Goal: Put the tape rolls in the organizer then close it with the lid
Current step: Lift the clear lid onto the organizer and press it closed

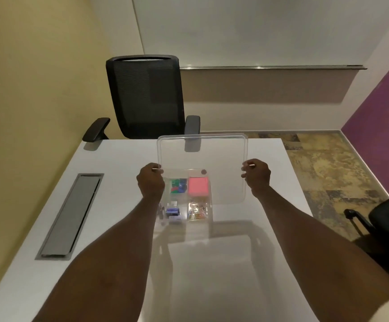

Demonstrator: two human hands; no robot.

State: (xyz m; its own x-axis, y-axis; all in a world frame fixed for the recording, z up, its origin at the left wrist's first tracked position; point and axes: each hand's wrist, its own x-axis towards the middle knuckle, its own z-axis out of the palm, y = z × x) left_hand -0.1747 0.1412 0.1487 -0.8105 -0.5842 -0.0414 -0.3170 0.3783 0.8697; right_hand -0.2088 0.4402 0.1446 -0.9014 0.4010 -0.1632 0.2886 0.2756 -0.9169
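Lid: clear plastic lid [202,156], centre frame, held raised and tilted above the organizer.
Organizer: clear compartmented organizer [208,216] on the white counter [119,163], below the lid, holding a pink pad [198,186] and small coloured items; tape rolls cannot be told apart.
Left hand [150,182]: fingers pinching the lid's left edge.
Right hand [257,176]: fingers pinching its right edge.
Surroundings: black mesh chair [145,96] beyond the counter; grey cable hatch [70,216] at left.
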